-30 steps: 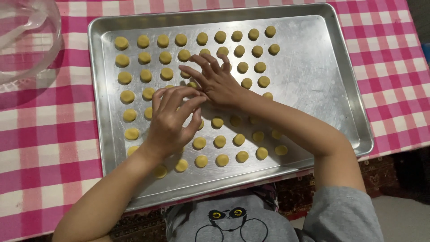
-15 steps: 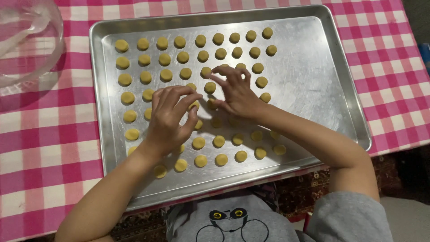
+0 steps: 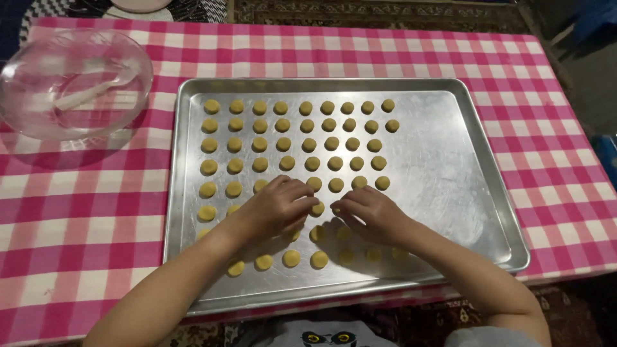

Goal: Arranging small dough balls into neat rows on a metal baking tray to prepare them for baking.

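Left hand [image 3: 277, 207] palm down over the metal baking tray [image 3: 450, 160], fingers curled, tips touching one yellow dough ball [image 3: 317, 209] at 3 o'clock of it. Right hand [image 3: 371, 214] opposite, fingers bent, tips just beside the same ball at 9 o'clock; firm grip or mere touch impossible to tell. Rows of dough balls [image 3: 308, 144] at 12 o'clock. Clear glass bowl [image 3: 74, 83] on the pink checked cloth [image 3: 77, 212], toward 10 o'clock.

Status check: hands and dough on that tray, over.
Left hand and right hand both down on small round yellow dough balls mid-tray. Silver metal baking tray right side bare. Clear glass bowl off left.
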